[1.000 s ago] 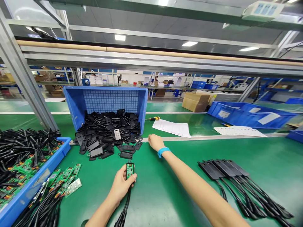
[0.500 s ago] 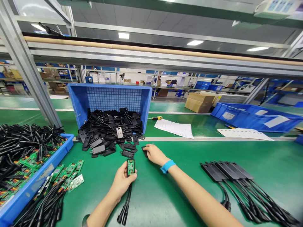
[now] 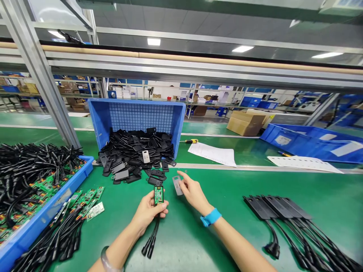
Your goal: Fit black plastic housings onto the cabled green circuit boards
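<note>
My left hand (image 3: 151,211) is closed around a small black case with a green circuit board (image 3: 159,194) showing in it; black cables with plugs (image 3: 150,241) hang down from its lower end. To the right, my right hand (image 3: 194,192) pinches a flat grey-black cover plate (image 3: 177,185) by its right edge, thumb against it and index finger stretched out. The plate is tilted and apart from the case. Behind both hands, loose black case parts (image 3: 136,151) spill out of a blue crate (image 3: 136,102) lying on its side.
A blue tray (image 3: 85,166) of cabled boards stands at left, with loose cabled boards (image 3: 82,211) beside it. Closed black cases with cables (image 3: 278,207) lie at right. Farther back are paper sheets (image 3: 212,154), a screwdriver (image 3: 191,141), a cardboard box (image 3: 245,122) and blue bins (image 3: 312,139).
My right hand has picked the cover plate up off the table and turned it, so its lighter face shows. My left hand keeps hold of the case. The view has shifted slightly.
</note>
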`<state>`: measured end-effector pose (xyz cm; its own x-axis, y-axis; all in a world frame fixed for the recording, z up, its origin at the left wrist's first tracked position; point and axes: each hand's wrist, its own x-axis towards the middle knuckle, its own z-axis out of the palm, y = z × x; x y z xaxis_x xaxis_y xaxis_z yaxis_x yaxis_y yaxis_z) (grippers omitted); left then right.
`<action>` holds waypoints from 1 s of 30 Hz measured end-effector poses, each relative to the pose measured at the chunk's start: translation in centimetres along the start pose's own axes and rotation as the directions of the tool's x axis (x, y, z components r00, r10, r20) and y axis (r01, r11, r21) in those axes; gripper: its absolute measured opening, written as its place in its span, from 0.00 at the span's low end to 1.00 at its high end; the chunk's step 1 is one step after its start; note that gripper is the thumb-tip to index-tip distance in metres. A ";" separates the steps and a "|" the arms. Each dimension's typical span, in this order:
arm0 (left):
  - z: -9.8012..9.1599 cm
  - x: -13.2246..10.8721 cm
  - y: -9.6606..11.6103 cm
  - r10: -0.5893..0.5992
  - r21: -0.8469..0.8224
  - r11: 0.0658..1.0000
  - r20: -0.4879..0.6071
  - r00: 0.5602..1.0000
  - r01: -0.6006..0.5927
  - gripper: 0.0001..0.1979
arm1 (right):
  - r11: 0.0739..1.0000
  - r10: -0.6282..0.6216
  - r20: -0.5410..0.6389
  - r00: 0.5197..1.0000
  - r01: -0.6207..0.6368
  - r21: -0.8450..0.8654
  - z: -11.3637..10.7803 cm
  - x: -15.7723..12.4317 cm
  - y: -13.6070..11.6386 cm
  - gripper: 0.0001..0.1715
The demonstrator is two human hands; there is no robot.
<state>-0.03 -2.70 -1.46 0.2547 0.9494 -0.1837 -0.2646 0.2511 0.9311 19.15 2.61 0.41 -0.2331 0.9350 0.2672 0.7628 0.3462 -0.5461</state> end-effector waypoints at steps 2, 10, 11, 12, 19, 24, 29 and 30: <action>0.0 0.0 -0.1 -0.016 -0.010 1.000 0.020 1.000 0.016 0.37 | 0.941 0.018 -0.045 0.999 -0.002 0.337 0.4 -0.8 -0.8 0.21; 0.3 0.1 -0.6 0.026 -0.033 0.999 0.137 0.990 -0.021 0.31 | 0.594 0.087 0.041 0.995 -0.085 0.800 2.8 -2.9 -2.5 0.21; 0.3 0.1 -0.7 0.026 -0.024 0.999 0.142 0.990 -0.023 0.32 | 0.579 0.087 0.047 0.995 -0.089 0.811 2.9 -2.9 -2.6 0.21; 0.3 0.1 -0.7 0.027 -0.010 1.000 0.148 0.989 -0.026 0.32 | 0.571 0.089 0.051 0.995 -0.093 0.816 2.9 -3.0 -2.6 0.21; 0.7 0.0 -0.6 0.034 0.136 0.989 0.122 0.992 -0.051 0.32 | 0.642 0.053 0.030 0.998 -0.057 0.765 2.9 -3.2 -2.7 0.15; 0.9 -0.2 -0.6 0.045 0.211 0.975 0.095 0.994 -0.065 0.24 | 0.588 0.099 0.067 0.993 -0.113 0.801 3.1 -3.2 -2.6 0.22; 1.0 -0.4 -0.7 0.041 0.233 0.970 0.135 0.990 -0.072 0.26 | 0.524 0.064 0.245 0.967 -0.242 0.817 2.8 -3.0 -2.8 0.27; 1.0 -0.4 -0.8 0.033 0.231 0.971 0.138 0.990 -0.065 0.26 | 0.530 0.055 0.257 0.965 -0.247 0.811 2.8 -2.9 -2.7 0.27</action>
<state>0.99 -3.47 -1.78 0.3718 0.9221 -0.1075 -0.0588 0.1389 0.9886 16.04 -0.84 -1.09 -0.3379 0.9409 0.0231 -0.0279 0.0146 -0.9995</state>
